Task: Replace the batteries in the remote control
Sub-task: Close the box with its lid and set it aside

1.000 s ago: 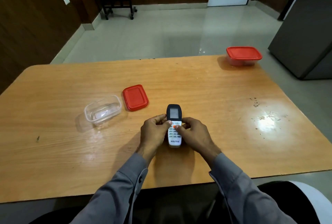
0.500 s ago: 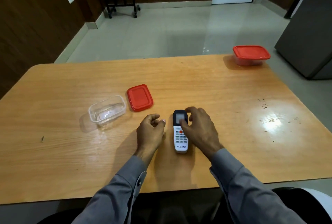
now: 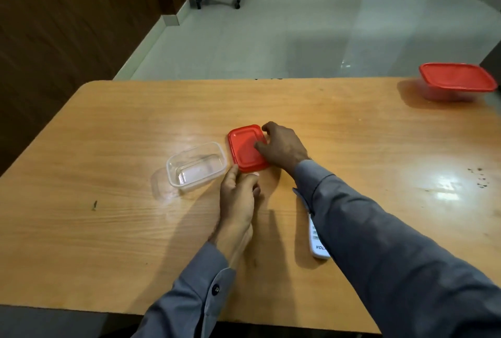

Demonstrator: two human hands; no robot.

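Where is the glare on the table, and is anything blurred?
Head view: bright glare patches on the table near the clear tub and at the right side; the far red-lidded box is slightly smeared; both sleeves cast soft shadows leftward.

On the counter (image 3: pixel 108 229), a clear tub (image 3: pixel 195 167) sits just beside a red lid (image 3: pixel 244 148), crowding the middle with both hands; the right sleeve (image 3: pixel 379 243) crosses over the remote (image 3: pixel 315 243). Bare wood lies left and right; a lidded box (image 3: pixel 458 81) occupies the far right corner.
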